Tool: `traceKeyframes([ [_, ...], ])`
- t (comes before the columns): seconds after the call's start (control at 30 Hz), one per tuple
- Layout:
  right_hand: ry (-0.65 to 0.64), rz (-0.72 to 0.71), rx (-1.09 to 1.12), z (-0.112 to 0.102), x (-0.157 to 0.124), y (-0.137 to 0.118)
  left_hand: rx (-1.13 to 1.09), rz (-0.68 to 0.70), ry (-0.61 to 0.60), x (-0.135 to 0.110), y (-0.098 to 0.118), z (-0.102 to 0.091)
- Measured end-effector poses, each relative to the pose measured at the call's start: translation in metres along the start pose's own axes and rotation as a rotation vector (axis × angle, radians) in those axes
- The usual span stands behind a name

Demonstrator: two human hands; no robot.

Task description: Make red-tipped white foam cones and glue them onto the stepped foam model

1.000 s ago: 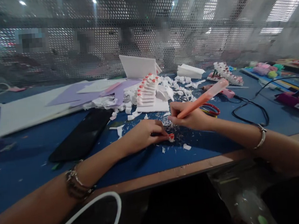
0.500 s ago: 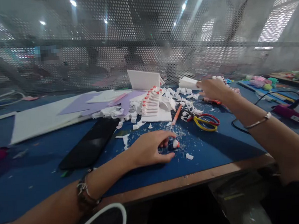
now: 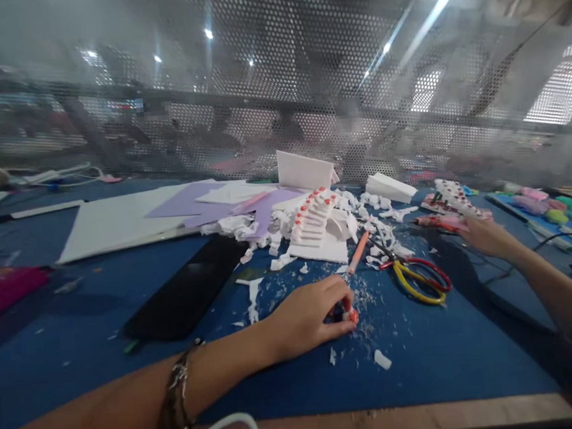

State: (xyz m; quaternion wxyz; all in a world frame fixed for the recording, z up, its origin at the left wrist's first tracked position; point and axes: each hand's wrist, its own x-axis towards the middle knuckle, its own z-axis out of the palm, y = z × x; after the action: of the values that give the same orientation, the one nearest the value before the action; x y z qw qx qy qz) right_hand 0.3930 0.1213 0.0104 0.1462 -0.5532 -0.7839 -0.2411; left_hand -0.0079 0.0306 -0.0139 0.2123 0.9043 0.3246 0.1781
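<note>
My left hand (image 3: pixel 306 321) rests low over the table with thumb and fingers closed on a small white piece with an orange-red tip (image 3: pixel 352 316). Farther right, my right hand (image 3: pixel 490 236) is stretched out, its fingertips at a red-handled tool (image 3: pixel 444 223); blur hides whether they grip it. Beyond my left hand stands a small white stepped model (image 3: pixel 311 226) with red dots along its steps. An orange stick (image 3: pixel 358 253) lies beside it. Scissors with red and yellow handles (image 3: pixel 421 283) lie between my hands.
White scraps (image 3: pixel 358 203) surround the model. At left are a black pouch (image 3: pixel 188 290), white and purple sheets (image 3: pixel 114 220) and a magenta item (image 3: pixel 14 290). A white block (image 3: pixel 390 187) and a dotted white piece (image 3: pixel 451 193) are at the back. Colourful pompoms (image 3: pixel 540 203) sit far right.
My left fingers have closed on the small white piece, which lay loose before. My right hand has moved from near the white block to the red-handled tool. The view has shifted left.
</note>
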Motion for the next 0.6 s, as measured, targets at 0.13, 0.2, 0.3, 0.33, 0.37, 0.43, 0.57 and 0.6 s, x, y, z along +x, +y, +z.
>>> traceKeyframes([
  [0.13, -0.025, 0.092, 0.000, -0.009, 0.018, -0.006, -0.124, -0.053, 0.008, -0.001, -0.003, 0.000],
  [0.2, -0.041, 0.088, 0.014, -0.013, 0.033, -0.015, -0.212, -0.066, 0.041, -0.002, -0.003, -0.002],
  [0.3, -0.046, 0.039, 0.035, -0.019, 0.057, -0.038, -0.339, -0.035, 0.102, -0.005, 0.000, -0.009],
  [0.33, -0.030, 0.011, 0.033, -0.020, 0.065, -0.048, -0.385, -0.043, 0.120, -0.006, 0.001, -0.011],
  [0.37, 0.003, -0.020, 0.032, -0.021, 0.072, -0.058, -0.434, -0.070, 0.135, -0.007, 0.001, -0.013],
  [0.43, 0.080, -0.057, 0.026, -0.022, 0.086, -0.078, -0.547, -0.163, 0.164, -0.006, 0.001, -0.016],
  [0.57, 0.126, -0.102, 0.008, -0.024, 0.113, -0.109, -0.835, -0.351, 0.215, -0.001, -0.007, -0.016],
  [0.6, 0.130, -0.124, 0.009, -0.024, 0.120, -0.115, -0.904, -0.396, 0.229, 0.000, -0.010, -0.016],
])
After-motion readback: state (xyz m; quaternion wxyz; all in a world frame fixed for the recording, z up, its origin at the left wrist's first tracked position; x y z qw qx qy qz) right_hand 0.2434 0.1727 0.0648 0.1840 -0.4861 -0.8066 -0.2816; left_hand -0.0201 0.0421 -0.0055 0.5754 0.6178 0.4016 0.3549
